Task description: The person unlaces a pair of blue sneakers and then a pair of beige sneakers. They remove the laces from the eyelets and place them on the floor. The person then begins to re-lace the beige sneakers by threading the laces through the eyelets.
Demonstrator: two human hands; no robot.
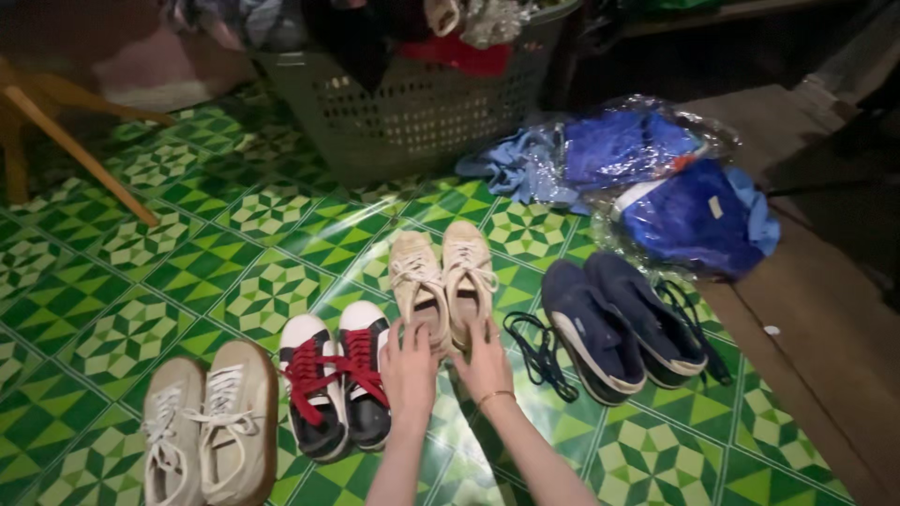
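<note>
The pair of beige lace-up canvas sneakers (442, 286) is gripped at the heels, left hand (409, 367) and right hand (487, 364) closed around one shoe each, on the green patterned tile floor (187, 281).

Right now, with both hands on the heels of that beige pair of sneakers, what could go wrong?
1. The navy shoes have loose laces trailing on the tiles close to the right hand; they could snag or be dragged along.
2. The beige sneakers sit tight against the black shoes with red laces beside the left hand; shifting one pair may knock the other askew.
3. The light is dim, so small details may be misjudged.
</note>
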